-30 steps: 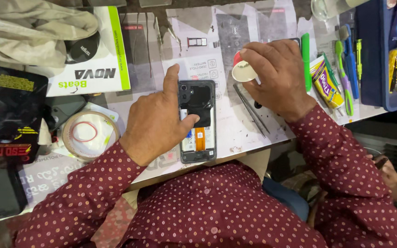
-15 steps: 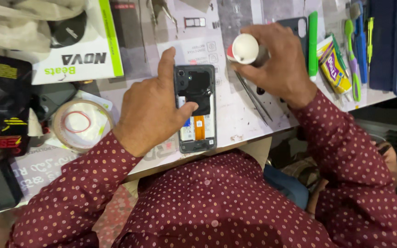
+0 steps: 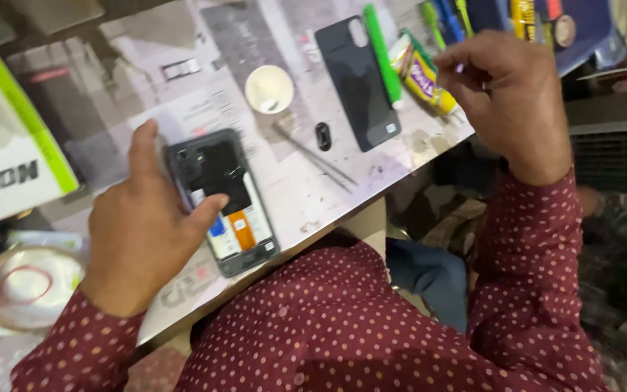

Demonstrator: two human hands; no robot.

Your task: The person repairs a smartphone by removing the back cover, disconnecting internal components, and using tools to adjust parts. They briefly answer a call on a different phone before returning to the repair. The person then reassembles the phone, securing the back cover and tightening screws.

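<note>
Nearest the person, at the tabletop's [image 3: 292,196] front edge, lies an opened phone [image 3: 220,199] with its back off, dark parts above and blue and orange labels lower down. The left hand [image 3: 146,232] rests on the phone's left side, thumb tip pressed on the middle of its exposed inside, forefinger stretched up past the phone's top-left corner; its grip is loose and flat, steadying the phone rather than closed around it. Left of the phone, at the near-left corner, sits a round roll of clear tape [image 3: 23,283].

Just right of the phone lie thin metal tweezers [image 3: 313,156], slanting, and past their upper part a small black oval piece [image 3: 323,136]. Beyond the phone, up and to the right, stands a small white cup [image 3: 269,88], open side up. Farther right of the phone lies the dark back cover [image 3: 359,81], flat on the tabletop, with a green pen-like tool [image 3: 382,54] touching along its right edge and a yellow tube [image 3: 422,72] just beyond that.

The right hand [image 3: 509,94] hovers well right of the phone, above the tabletop's edge, fingers curled in with the fingertips pinched narrowly together; whether anything is between them I cannot tell. Far left of the phone stands a white and green box [image 3: 16,160].
</note>
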